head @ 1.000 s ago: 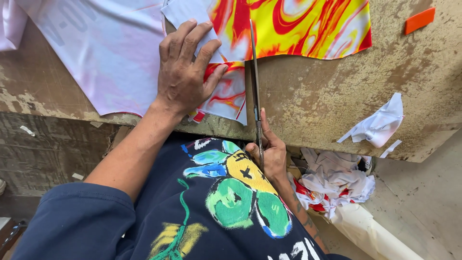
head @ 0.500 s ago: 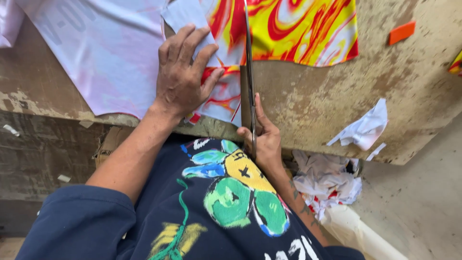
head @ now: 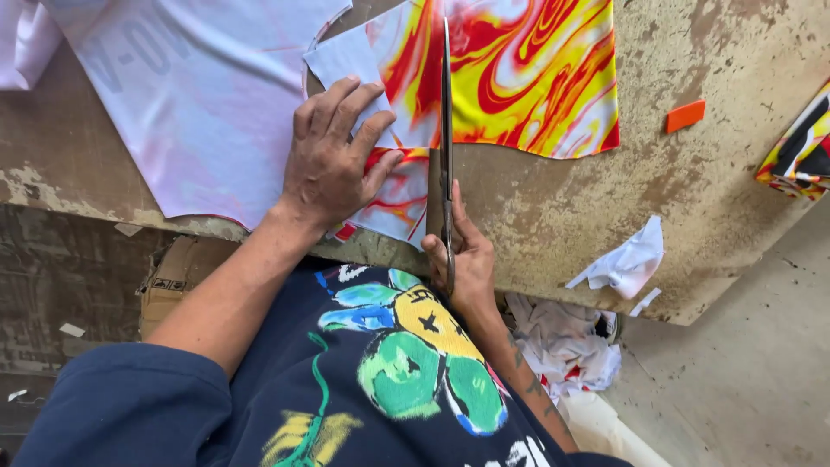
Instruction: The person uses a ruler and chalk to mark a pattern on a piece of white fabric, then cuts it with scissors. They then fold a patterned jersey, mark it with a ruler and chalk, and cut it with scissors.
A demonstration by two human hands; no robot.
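The right hand (head: 467, 259) is closed around the handles of a long pair of scissors (head: 446, 147), its fingers wrapped tight at the near edge of the desk (head: 553, 216). The blades run straight away from it, across the red, yellow and white swirl-printed cloth (head: 519, 78). Compared with a second ago, the blades reach further up into the cloth and stand nearly upright in the view where they leaned slightly before, and the hand has moved a little forward with them. By my reading the cut is advancing along one straight line through the print.

The left hand (head: 333, 160) lies flat, fingers spread and holding nothing, just left of the blades. It presses down on a pale paper piece (head: 341, 60) and the cloth under it, and it has hardly shifted across the three pictures, so it looks to be steadying the layers.

Further left of that hand lies a large pale pink sheet (head: 190, 95). Right of the scissors hand, a crumpled white scrap (head: 627, 264) rests near the desk's edge, and a small orange piece (head: 686, 115) lies well beyond it.
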